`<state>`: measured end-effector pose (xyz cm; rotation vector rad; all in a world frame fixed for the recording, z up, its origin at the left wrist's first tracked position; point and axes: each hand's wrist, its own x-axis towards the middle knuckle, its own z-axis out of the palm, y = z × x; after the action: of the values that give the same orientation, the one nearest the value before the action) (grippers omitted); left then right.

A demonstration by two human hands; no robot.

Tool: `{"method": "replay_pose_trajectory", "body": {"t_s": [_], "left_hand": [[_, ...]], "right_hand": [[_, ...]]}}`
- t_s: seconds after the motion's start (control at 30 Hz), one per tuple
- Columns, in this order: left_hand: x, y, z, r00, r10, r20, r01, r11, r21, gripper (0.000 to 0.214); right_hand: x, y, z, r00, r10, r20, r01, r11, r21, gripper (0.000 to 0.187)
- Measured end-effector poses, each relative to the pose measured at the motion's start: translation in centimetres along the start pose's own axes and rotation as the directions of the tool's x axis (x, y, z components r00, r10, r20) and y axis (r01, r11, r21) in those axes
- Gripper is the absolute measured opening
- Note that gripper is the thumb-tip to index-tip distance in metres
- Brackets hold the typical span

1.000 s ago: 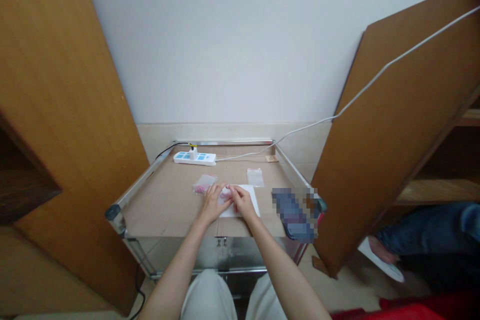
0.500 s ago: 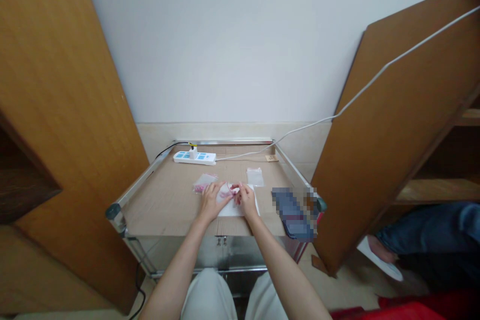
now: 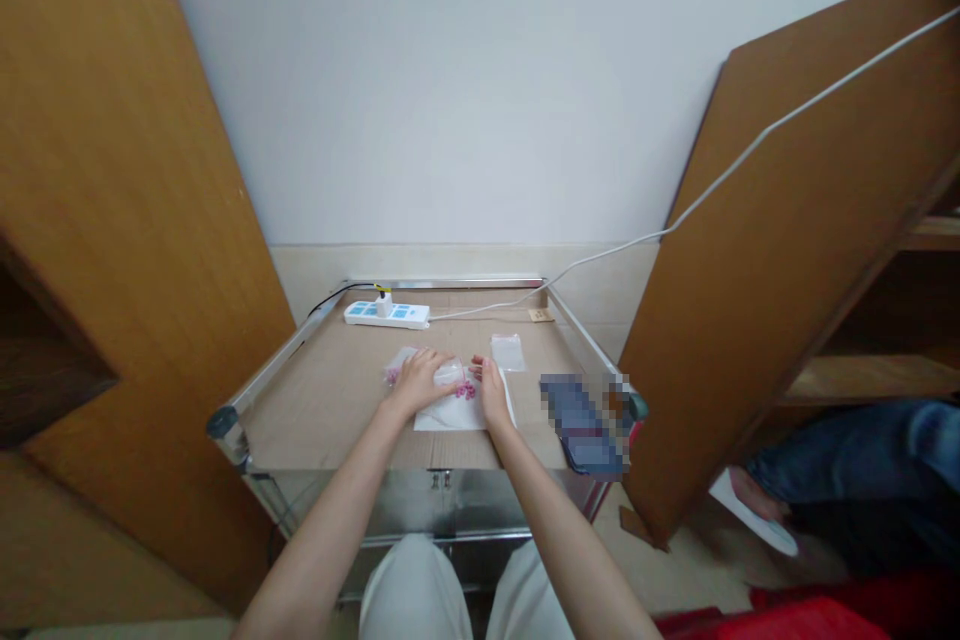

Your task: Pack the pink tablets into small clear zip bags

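Small pink beads (image 3: 466, 390) lie clustered on a white sheet (image 3: 454, 414); a clear plastic bag (image 3: 403, 357) lies flat under the left hand (image 3: 420, 382).

On my worktop (image 3: 330, 420), a power strip (image 3: 386, 316) lies along the back edge, left of centre, and a small tag (image 3: 541, 315) sits near the back right corner. A sheet of paper (image 3: 450, 414) lies mid-front, with a plastic bag (image 3: 401, 362) at its back left corner and a second bag (image 3: 508, 352) just behind its right end. On the sheet lie small beads (image 3: 466, 390). A blurred object (image 3: 581, 425) lies at the worktop's right edge.

pink beads (image 3: 466, 390), white paper (image 3: 457, 414), blue-panelled white power strip (image 3: 386, 315)
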<state>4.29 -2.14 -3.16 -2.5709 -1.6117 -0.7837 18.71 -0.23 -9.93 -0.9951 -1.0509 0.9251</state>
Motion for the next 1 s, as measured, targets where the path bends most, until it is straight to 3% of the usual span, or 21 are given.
{"method": "replay_pose_trajectory", "body": {"t_s": [0.13,0.27,0.53,0.73,1.0], "left_hand": [[1.6,0.3,-1.2,0.975,0.061,0.212,-0.079,0.994,0.077,0.049],[2.5,0.8,-1.2,0.948,0.071,0.311,-0.120,0.983,0.142,0.051],[4.0,1.7,-1.0,0.928,0.107,0.356,-0.182,0.966,0.183,0.047],[4.8,2.3,-1.1,0.917,0.134,0.376,-0.208,0.965,0.162,0.052],[4.6,1.8,-1.1,0.926,0.092,0.365,-0.165,0.971,0.174,0.050]], "right_hand": [[0.1,0.4,0.1,0.999,0.040,0.036,-0.041,0.998,0.052,0.041],[0.2,0.7,0.1,0.991,0.086,0.106,-0.089,0.996,0.028,0.046],[0.2,0.3,0.0,0.988,0.026,0.150,-0.006,0.991,-0.132,0.053],[0.2,0.2,-0.2,0.987,-0.040,0.157,0.064,0.986,-0.154,0.053],[0.1,0.0,-0.1,0.987,0.003,0.159,0.028,0.981,-0.191,0.052]]}}
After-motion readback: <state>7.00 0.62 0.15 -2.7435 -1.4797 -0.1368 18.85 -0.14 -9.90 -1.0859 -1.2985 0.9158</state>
